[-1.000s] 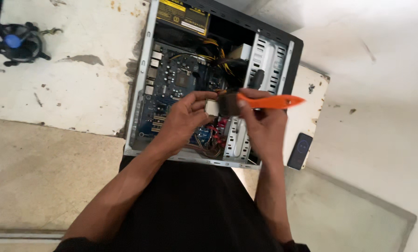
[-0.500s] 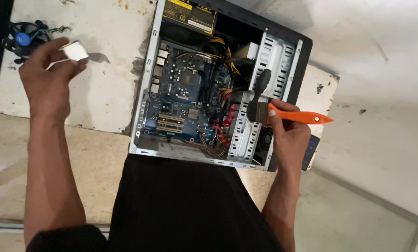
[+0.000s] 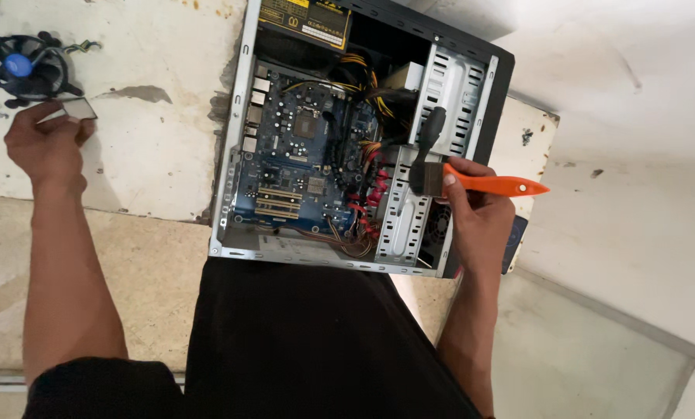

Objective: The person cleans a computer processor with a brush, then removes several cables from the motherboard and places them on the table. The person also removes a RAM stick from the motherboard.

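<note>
your left hand [image 3: 46, 147] is pinching a small square chip [image 3: 79, 109] beside the cooler fan [image 3: 29, 70] while your right hand [image 3: 475, 213] is gripping an orange-handled brush [image 3: 471, 183] over the open computer case [image 3: 471, 77].

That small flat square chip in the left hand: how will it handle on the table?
The chip looks thin and rigid, so it probably lies flat and won't roll. The left hand pinches it by the edges; likely light, and awkward to lift off the table. Probably fragile.

head-worn view, looking steeply down, close

Repair workshop; opened computer case [image 3: 471, 85]
</note>
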